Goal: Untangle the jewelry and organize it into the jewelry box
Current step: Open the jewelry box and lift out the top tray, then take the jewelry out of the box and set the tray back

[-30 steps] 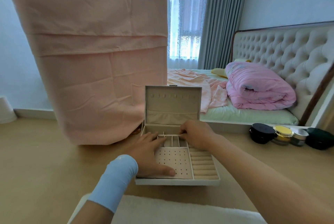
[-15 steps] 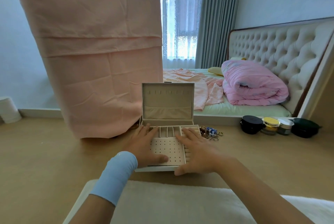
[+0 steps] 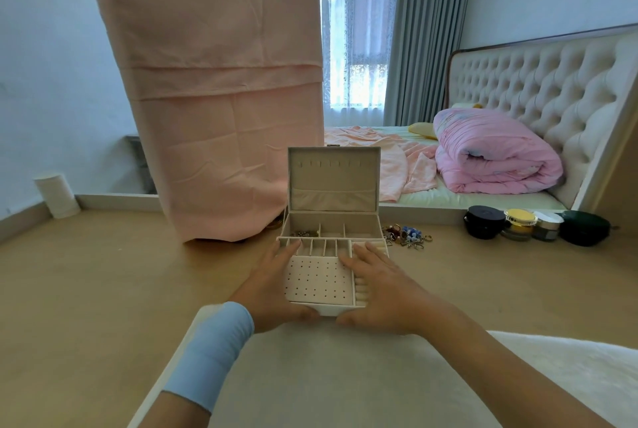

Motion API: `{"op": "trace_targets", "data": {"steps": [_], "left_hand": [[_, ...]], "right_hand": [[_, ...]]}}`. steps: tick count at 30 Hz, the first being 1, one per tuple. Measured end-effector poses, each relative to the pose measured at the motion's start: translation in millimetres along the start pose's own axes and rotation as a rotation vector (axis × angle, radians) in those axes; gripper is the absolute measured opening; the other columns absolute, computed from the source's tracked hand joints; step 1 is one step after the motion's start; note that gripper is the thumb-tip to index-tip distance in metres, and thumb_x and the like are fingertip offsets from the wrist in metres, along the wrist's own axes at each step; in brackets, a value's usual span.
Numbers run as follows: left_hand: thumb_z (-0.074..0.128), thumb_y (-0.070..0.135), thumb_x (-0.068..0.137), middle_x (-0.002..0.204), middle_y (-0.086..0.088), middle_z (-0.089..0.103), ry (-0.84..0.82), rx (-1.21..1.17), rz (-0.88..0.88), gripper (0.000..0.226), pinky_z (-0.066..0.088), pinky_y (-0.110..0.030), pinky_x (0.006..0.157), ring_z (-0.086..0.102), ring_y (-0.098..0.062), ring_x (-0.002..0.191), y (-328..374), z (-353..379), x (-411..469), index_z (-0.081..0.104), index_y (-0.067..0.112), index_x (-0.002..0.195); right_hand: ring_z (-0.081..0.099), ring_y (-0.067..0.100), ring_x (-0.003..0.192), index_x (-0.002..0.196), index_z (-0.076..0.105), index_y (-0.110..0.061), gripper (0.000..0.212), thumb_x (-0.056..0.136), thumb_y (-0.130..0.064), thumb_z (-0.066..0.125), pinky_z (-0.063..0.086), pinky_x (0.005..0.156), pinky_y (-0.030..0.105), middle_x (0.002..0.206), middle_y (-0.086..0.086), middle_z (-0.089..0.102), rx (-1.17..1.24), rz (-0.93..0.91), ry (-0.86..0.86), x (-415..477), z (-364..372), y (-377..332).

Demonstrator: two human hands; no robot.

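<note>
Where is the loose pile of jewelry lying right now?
In the head view, the jewelry pile lies on the wooden surface just right of the open jewelry box, between it and the jars near the bed.

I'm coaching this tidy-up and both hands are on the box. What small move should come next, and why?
Probably free the right hand and reach for the jewelry pile. The box is open and looks mostly empty, and the pile lies just right of it, nearest that hand. The left hand can steady the box.
</note>
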State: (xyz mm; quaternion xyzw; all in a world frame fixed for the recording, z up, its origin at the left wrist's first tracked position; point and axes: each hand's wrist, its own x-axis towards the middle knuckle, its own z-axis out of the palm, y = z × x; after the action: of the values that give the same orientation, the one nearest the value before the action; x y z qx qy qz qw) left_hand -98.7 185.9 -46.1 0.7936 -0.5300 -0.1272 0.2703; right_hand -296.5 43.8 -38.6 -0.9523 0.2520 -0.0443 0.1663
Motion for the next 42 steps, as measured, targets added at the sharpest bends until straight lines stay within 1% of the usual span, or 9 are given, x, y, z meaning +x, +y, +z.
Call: {"op": "trace_targets", "data": {"steps": [12, 16, 21, 25, 27, 30, 35, 39, 42], "left_hand": [[0.079, 0.063, 0.062, 0.162, 0.009, -0.006, -0.177, 0.157, -0.045, 0.121, 0.009, -0.038, 0.121, -0.002, -0.017, 0.15, -25, 0, -81, 0.003, 0.04, 0.152], [0.069, 0.071, 0.067, 0.163, 0.008, -0.009, -0.215, 0.2, -0.053, 0.115, 0.007, -0.04, 0.12, -0.006, -0.017, 0.15, -21, -3, -79, 0.0, 0.038, 0.153], [0.058, 0.067, 0.081, 0.163, 0.007, 0.005, -0.113, 0.131, -0.013, 0.089, 0.015, -0.042, 0.119, 0.005, -0.017, 0.149, -8, -21, -44, 0.014, 0.037, 0.153], [0.061, 0.052, 0.088, 0.159, 0.005, 0.02, -0.019, 0.129, 0.025, 0.076, 0.021, -0.04, 0.118, 0.018, -0.018, 0.146, -3, -30, 12, 0.025, 0.032, 0.151], [0.064, 0.047, 0.087, 0.156, 0.001, 0.029, 0.003, 0.118, -0.007, 0.074, 0.024, -0.039, 0.118, 0.025, -0.02, 0.143, -4, -31, 45, 0.031, 0.026, 0.15], [0.064, 0.054, 0.076, 0.144, 0.002, 0.043, 0.073, 0.015, -0.103, 0.076, 0.036, -0.043, 0.112, 0.04, -0.025, 0.136, -17, -31, 88, 0.039, 0.029, 0.143], [0.062, 0.029, 0.09, 0.147, -0.009, 0.035, 0.168, -0.177, -0.248, 0.066, 0.039, -0.044, 0.108, 0.045, -0.029, 0.129, -31, -28, 137, 0.031, 0.018, 0.146], [0.061, 0.022, 0.089, 0.138, -0.005, 0.035, 0.233, -0.14, -0.188, 0.052, 0.042, -0.038, 0.104, 0.048, -0.026, 0.119, -38, -22, 161, 0.039, 0.02, 0.136], [0.061, 0.015, 0.087, 0.128, -0.001, 0.04, 0.229, -0.17, -0.124, 0.048, 0.046, -0.036, 0.099, 0.052, -0.022, 0.109, -44, -16, 171, 0.042, 0.023, 0.13]], "right_hand": [[-0.019, 0.011, 0.153, 0.16, 0.005, -0.037, 0.097, 0.086, -0.071, 0.057, -0.002, 0.126, 0.043, 0.169, -0.008, -0.012, -0.017, -0.038, -0.178, -55, 50, -49], [-0.007, 0.013, 0.155, 0.159, 0.011, -0.039, 0.089, 0.088, -0.075, 0.049, 0.002, 0.126, 0.047, 0.17, -0.007, -0.002, -0.056, -0.026, -0.168, -51, 41, -53], [0.021, 0.016, 0.151, 0.155, 0.028, -0.039, 0.065, 0.097, -0.062, 0.046, 0.018, 0.123, 0.042, 0.164, -0.009, 0.025, -0.004, -0.024, -0.031, -30, 3, -53], [0.048, 0.016, 0.132, 0.146, 0.046, -0.034, 0.048, 0.1, -0.046, 0.052, 0.04, 0.111, 0.04, 0.144, -0.01, 0.051, 0.046, -0.031, 0.045, 13, -24, -45], [0.049, 0.016, 0.131, 0.143, 0.051, -0.031, 0.042, 0.101, -0.037, 0.054, 0.041, 0.11, 0.037, 0.143, -0.007, 0.054, 0.055, -0.031, 0.071, 42, -33, -39], [0.051, 0.016, 0.131, 0.142, 0.054, -0.026, 0.039, 0.103, -0.027, 0.053, 0.04, 0.108, 0.033, 0.142, -0.003, 0.056, 0.062, -0.024, 0.076, 87, -42, -29], [0.059, 0.017, 0.121, 0.139, 0.058, -0.02, 0.037, 0.102, -0.015, 0.055, 0.045, 0.099, 0.027, 0.136, 0.002, 0.062, 0.052, -0.014, 0.011, 160, -41, -15], [0.062, 0.02, 0.12, 0.135, 0.063, -0.018, 0.036, 0.1, -0.011, 0.057, 0.048, 0.101, 0.031, 0.132, 0.003, 0.066, -0.107, -0.06, -0.115, 210, -30, -13], [0.066, 0.024, 0.107, 0.127, 0.067, -0.018, 0.033, 0.093, -0.018, 0.068, 0.052, 0.084, 0.033, 0.116, 0.004, 0.071, -0.232, -0.113, -0.203, 236, -20, -13]]}}
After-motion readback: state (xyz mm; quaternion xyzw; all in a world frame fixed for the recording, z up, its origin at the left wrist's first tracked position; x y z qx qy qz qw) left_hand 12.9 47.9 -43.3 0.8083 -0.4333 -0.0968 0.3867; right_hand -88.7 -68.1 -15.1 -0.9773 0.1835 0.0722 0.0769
